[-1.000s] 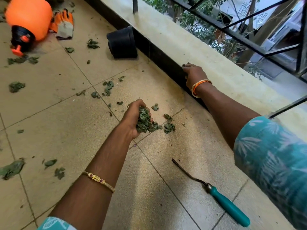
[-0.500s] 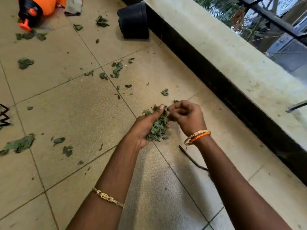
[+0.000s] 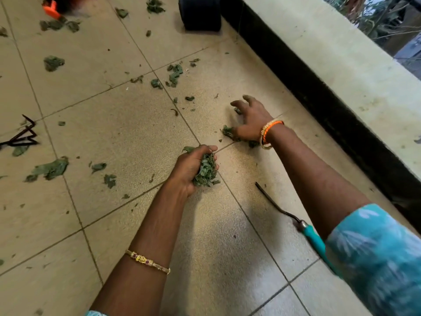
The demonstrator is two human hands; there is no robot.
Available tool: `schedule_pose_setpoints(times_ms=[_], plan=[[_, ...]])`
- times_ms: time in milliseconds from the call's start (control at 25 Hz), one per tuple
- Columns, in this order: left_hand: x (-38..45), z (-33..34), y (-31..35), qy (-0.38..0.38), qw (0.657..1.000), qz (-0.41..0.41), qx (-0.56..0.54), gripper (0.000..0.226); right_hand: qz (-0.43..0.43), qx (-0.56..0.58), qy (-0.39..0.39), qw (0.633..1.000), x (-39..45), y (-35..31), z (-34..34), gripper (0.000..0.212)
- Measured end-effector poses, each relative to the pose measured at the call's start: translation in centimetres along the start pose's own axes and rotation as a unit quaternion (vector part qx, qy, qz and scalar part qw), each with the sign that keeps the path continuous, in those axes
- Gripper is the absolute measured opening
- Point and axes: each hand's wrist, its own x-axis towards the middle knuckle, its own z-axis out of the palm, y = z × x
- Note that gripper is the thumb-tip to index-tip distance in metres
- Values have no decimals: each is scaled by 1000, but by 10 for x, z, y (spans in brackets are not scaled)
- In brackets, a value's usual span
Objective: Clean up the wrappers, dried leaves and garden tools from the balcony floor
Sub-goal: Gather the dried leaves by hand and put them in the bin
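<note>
Left hand [image 3: 190, 169] clamped on a bunch of dried leaves [image 3: 206, 171]; right hand [image 3: 249, 120] spread over loose leaves [image 3: 229, 132] on the balcony floor [image 3: 127, 133].
Surroundings: black pot [image 3: 200, 12] at 12 o'clock, by the parapet ledge [image 3: 330, 65]; teal-handled hand weeder [image 3: 293, 221] at 4 o'clock, handle part hidden by the right sleeve [image 3: 378, 258]; black claw rake [image 3: 21, 136] at 9 o'clock; leaf scraps [image 3: 49, 169] scattered at 8–11 o'clock. Right fingers [image 3: 237, 103] apart, palm down, thumb touching leaves.
</note>
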Motion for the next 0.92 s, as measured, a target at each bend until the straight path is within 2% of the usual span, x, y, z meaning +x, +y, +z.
schedule_pose_setpoints(times_ms=[80,160,240,360,480,560,640,760,840,920], plan=[[-2,-4,-3,7,1000,-6,6,10,-9,-53,-24,998,10,-5,8,76],[-3,-8,-6,12,1000,-8,12,9,-12,-77,-17,997,2,-13,20,70],[-4,-12,-8,14,1000,-8,21,9,-33,-102,34,994,-16,-20,44,60],[-4,-17,-11,11,999,-14,38,9,-94,-27,143,985,-52,-26,87,44],[-2,-17,-15,7,999,-12,40,8,-162,4,254,954,-62,-16,104,29],[0,-16,-18,13,999,-14,39,11,-175,48,263,948,-63,-19,91,23],[0,-13,-20,13,999,-21,46,14,-122,168,270,940,-63,-25,71,23],[1,-12,-24,7,999,-25,46,14,23,366,272,890,-60,-13,30,23],[1,-12,-25,3,999,-22,42,13,89,406,275,867,-52,8,9,22],[0,-12,-26,6,999,-20,42,12,129,384,263,876,-46,27,2,20]])
